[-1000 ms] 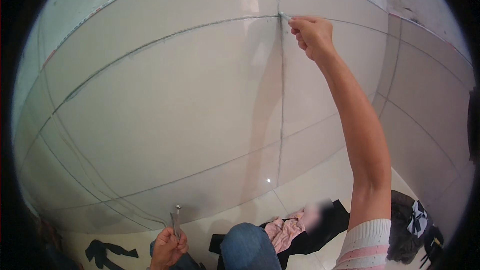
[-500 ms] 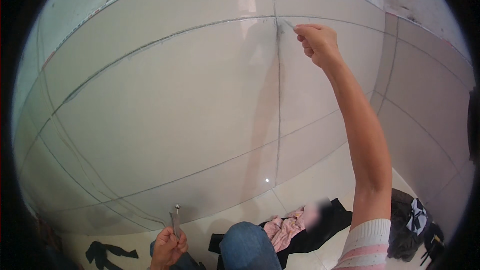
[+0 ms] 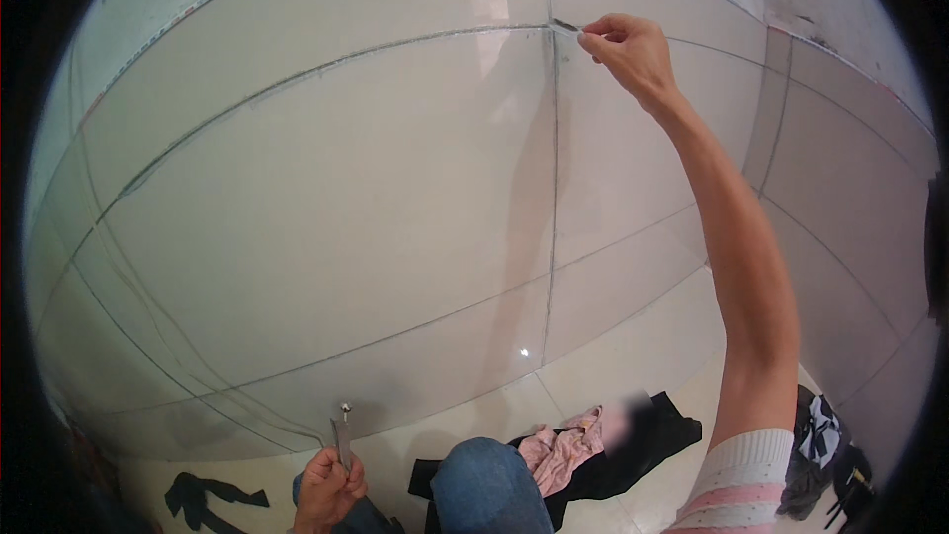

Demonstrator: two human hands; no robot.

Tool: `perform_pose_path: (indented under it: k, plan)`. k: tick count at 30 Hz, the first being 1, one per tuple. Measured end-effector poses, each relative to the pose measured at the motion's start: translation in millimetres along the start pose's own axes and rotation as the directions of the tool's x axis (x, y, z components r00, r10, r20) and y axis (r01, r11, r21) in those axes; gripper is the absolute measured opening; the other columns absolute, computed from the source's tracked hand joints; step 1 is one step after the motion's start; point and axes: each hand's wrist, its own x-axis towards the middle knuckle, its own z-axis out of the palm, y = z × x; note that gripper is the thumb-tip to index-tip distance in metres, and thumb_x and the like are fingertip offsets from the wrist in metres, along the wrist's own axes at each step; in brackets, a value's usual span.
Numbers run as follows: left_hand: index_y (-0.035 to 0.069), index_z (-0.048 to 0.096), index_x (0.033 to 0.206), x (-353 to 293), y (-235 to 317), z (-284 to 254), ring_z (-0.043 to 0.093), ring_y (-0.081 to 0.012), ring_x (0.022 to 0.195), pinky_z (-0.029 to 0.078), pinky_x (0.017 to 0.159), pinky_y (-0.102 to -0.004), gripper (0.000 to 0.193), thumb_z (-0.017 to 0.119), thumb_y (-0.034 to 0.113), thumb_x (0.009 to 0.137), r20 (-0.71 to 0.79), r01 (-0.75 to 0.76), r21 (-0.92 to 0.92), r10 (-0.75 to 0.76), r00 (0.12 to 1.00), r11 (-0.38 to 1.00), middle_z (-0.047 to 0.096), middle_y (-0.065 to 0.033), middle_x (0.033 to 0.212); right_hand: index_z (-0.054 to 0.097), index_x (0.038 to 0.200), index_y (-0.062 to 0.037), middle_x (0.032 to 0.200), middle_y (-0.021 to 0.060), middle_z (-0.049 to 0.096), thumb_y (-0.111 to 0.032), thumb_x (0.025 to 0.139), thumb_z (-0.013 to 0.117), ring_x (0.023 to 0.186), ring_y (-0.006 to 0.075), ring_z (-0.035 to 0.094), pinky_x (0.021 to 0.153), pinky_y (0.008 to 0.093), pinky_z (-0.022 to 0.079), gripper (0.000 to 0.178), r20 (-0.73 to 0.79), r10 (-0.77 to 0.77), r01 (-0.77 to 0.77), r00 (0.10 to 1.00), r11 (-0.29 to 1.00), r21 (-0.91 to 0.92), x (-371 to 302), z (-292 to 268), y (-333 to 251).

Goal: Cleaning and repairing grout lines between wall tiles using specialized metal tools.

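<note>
My right hand (image 3: pixel 633 51) is raised to the tiled wall (image 3: pixel 326 198), pinching a small thin blade (image 3: pixel 567 28) between thumb and fingers. The blade's tip meets the wall where a dark horizontal joint (image 3: pixel 395 44) crosses the vertical joint (image 3: pixel 555 188). Down at the lower left, my left hand (image 3: pixel 331 483) is closed around a flat metal strip (image 3: pixel 343 443). A slim tool with a shiny ball tip (image 3: pixel 346 406) also rises from that fist, apart from the wall joints being touched. Its lower part is hidden by my fingers.
A pink cloth (image 3: pixel 563 450) lies on black fabric (image 3: pixel 618 463) on the floor, beside my denim-covered knee (image 3: pixel 491 485). Dark cloth (image 3: pixel 213 499) lies at the lower left. A dark bag-like bundle (image 3: pixel 816 445) stands right of my arm, near the right wall (image 3: pixel 840 208).
My right hand has risen slightly, turned, and brought the blade to the joint crossing. My left hand keeps its hold on the metal tools, nearly still.
</note>
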Motion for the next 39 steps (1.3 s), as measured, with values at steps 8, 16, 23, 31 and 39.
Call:
perform_pose_path:
  k: [8,16,23,31,39]
  plan:
    - [0.007,0.045,0.087,3,-2,1,0.036,-0.0092,0.058,0.032,0.05,-0.0229,0.023,0.064,0.019,0.085,0.006,0.004,-0.006,-0.004,1.0,1.0,0.047,-0.0071,0.077,0.07,0.08,-0.0064,0.068,0.0078,0.064,-0.019,0.069,0.065,0.062,0.0172,0.059,0.058,0.0296,0.046,0.018,0.003,-0.087,0.085,0.996,0.975,-0.204,13,3,5]
    - [0.007,0.045,0.088,3,1,4,0.038,-0.0094,0.058,0.034,0.049,-0.0231,0.022,0.064,0.02,0.085,-0.03,0.012,0.007,-0.012,0.999,1.0,0.047,-0.0068,0.077,0.072,0.08,-0.0098,0.071,0.0058,0.065,-0.022,0.067,0.066,0.065,0.0174,0.061,0.061,0.031,0.048,0.018,-0.009,-0.033,0.03,0.999,0.965,-0.26,19,-3,14]
    - [0.007,0.045,0.09,0,-2,-5,0.038,-0.0096,0.059,0.034,0.049,-0.0234,0.022,0.063,0.019,0.085,-0.034,-0.004,0.009,0.004,0.999,1.0,0.047,-0.0067,0.077,0.072,0.079,-0.0089,0.07,0.0047,0.066,-0.02,0.067,0.064,0.064,0.0142,0.06,0.061,0.03,0.048,0.018,-0.002,-0.003,0.002,1.0,0.97,-0.242,19,-4,17]
    - [0.007,0.043,0.09,-5,0,-11,0.038,-0.0101,0.059,0.034,0.05,-0.0235,0.021,0.061,0.017,0.087,-0.02,-0.018,0.006,0.018,1.0,1.0,0.047,-0.0077,0.079,0.071,0.08,-0.0074,0.069,0.0045,0.065,-0.02,0.067,0.064,0.063,0.0128,0.06,0.061,0.0278,0.048,0.019,0.013,0.075,-0.07,0.997,0.974,-0.214,22,-25,28]
    - [0.007,0.043,0.092,-3,1,-10,0.038,-0.0098,0.059,0.032,0.049,-0.0231,0.018,0.058,0.017,0.089,-0.012,-0.02,0.004,0.02,1.0,1.0,0.047,-0.0084,0.079,0.071,0.08,-0.007,0.07,0.0046,0.065,-0.021,0.066,0.064,0.065,0.0148,0.06,0.061,0.0286,0.047,0.021,0.014,-0.007,0.01,1.0,0.984,-0.178,20,-12,18]
